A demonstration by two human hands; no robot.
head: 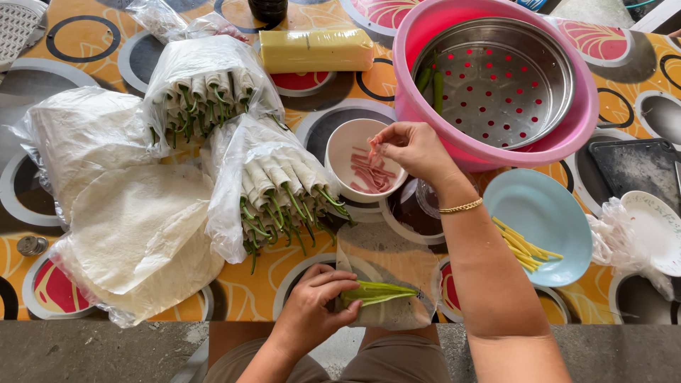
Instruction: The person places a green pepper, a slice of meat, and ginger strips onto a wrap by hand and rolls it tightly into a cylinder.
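Pinching a pink strip (370, 150) over the white bowl (347, 142) rim, right hand (415, 149), left hand (312, 308) grip pressing greens (379, 292) near table edge.

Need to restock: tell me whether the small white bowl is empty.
Not empty: the white bowl holds pink strips; the right hand lifts one.

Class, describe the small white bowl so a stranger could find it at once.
Start at the pink basin. Just left of it sits the white bowl, under the right hand. It alone holds pink strips; the blue plate holds yellow ones.
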